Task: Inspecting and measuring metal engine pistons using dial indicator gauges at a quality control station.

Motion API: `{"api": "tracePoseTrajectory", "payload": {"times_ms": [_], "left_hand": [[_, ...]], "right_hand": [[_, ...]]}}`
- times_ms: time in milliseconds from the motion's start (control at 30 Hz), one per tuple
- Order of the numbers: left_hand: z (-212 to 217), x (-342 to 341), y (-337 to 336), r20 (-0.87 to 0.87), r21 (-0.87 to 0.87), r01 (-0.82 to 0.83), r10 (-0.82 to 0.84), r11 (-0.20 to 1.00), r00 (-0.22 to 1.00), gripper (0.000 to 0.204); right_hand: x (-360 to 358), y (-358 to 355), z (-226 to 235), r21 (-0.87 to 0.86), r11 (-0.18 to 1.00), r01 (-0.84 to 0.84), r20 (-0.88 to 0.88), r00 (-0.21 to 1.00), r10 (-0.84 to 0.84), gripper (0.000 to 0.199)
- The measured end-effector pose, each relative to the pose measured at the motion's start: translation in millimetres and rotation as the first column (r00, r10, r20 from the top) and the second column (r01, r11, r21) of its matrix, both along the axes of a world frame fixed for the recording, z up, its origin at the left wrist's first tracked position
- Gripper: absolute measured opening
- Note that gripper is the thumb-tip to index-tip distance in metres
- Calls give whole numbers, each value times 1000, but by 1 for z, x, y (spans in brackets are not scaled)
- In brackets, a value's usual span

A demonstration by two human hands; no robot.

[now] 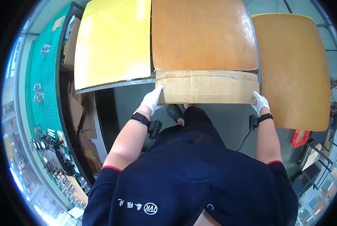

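Observation:
A long flat piece of brown cardboard (213,87), perhaps a box side, spans the space between my hands. It lies along the near edge of an orange-brown tabletop (205,35). My left hand (152,99), in a white glove, grips its left end with the thumb on top. At the other end my right hand (260,103), also white-gloved, holds the right edge. The undersides of both grips are hidden. Black straps with small dark devices circle both wrists.
A yellow tabletop (113,45) adjoins on the left, a tan one (294,71) on the right. Further left, a green-matted bench (44,86) carries small metal parts, with cardboard beneath. A red bin (300,138) sits low at the right. My feet stand on grey floor below the cardboard.

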State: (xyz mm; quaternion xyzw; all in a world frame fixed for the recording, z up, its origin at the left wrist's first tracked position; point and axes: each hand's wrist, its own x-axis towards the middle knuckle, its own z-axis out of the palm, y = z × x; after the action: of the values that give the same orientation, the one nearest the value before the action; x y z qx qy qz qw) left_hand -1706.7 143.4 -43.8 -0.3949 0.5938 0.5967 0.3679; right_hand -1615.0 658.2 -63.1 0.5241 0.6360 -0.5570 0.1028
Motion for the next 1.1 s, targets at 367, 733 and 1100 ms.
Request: {"api": "tracePoseTrajectory", "payload": {"times_ms": [367,733,1100], "left_hand": [[-28,4,2,-264,-237,152,-214,960,941,69],[99,2,-21,-242,-491,491,-654,720,717,60],[97,20,38,-223,-716,697,-957,31,-186,42]], "right_hand": [[3,16,-51,44,999,22,9,1000,-23,40],[27,-2,75,50,961,-272,-121,953,277,33],[62,-30,82,238,922,-306,-354,856,376,12]]}}
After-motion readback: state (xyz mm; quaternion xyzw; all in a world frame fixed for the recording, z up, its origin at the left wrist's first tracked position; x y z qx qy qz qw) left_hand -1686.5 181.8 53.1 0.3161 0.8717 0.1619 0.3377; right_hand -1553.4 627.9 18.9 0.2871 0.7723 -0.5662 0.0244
